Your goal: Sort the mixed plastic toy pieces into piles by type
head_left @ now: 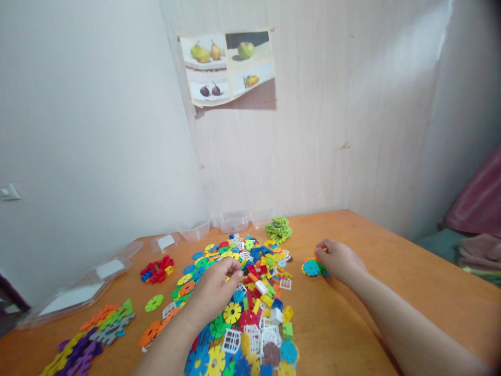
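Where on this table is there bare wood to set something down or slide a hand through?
Bare wood runs along the table's right side, right of the right hand and its small blue-green cluster. A narrower strip lies between that cluster and the central pile. The pile under the left hand is crowded, as is the left edge with lids and sorted rows.

The left hand (217,284) hides what its fingertips pinch; the pile of pieces (250,308) is cut off at the near edge.
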### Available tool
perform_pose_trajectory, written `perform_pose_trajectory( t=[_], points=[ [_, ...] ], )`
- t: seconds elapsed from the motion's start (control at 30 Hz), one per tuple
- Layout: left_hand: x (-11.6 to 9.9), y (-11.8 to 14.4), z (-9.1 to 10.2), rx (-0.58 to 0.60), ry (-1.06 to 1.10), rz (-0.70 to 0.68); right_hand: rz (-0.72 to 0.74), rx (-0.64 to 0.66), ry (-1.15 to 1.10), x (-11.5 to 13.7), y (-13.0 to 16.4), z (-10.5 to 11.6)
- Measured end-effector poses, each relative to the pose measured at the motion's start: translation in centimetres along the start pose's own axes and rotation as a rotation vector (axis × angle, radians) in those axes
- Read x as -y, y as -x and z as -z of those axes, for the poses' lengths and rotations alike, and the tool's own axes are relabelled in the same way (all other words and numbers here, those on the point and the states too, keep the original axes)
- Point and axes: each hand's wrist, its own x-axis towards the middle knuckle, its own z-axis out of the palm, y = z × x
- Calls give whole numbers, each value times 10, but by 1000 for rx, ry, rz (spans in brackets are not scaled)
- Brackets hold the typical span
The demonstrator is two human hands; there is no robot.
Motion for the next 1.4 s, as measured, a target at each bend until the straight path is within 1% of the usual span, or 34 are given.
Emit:
perform_pose_trajectory(
  t=[0.17,0.27,0.37,0.5,0.57,0.63,0.7,0.87,0.97,1.07,1.17,1.23,1.4],
  points=[
    [-15,5,-2,77,-75,-100,-12,-32,78,0,1,2],
    [-22,9,-8,139,-96,-169,31,-67,119,3,3,3],
    [-26,13,-13,212,-138,-200,109,-68,129,9,10,-1],
    [-29,15,-16,288,-196,-228,298,21,159,16,21,-12],
    [-28,14,-16,283,-210,-234,363,82,190,18,23,-15],
    [-24,13,-15,259,-210,-221,369,123,210,17,23,-16],
    [-19,10,-14,241,-192,-209,353,136,219,16,21,-16],
    [-6,4,-7,212,-178,-163,332,126,234,12,17,-15],
    [4,0,-5,170,-199,-131,322,116,240,12,17,-13],
    [13,-2,-3,120,-207,-125,319,91,238,17,19,-10],
    [17,-3,-3,101,-214,-131,342,63,219,27,26,-9],
    [17,-3,-4,88,-217,-130,383,56,201,35,34,-12],
    [12,-3,-8,89,-199,-133,582,57,179,49,51,-27]
  ],
)
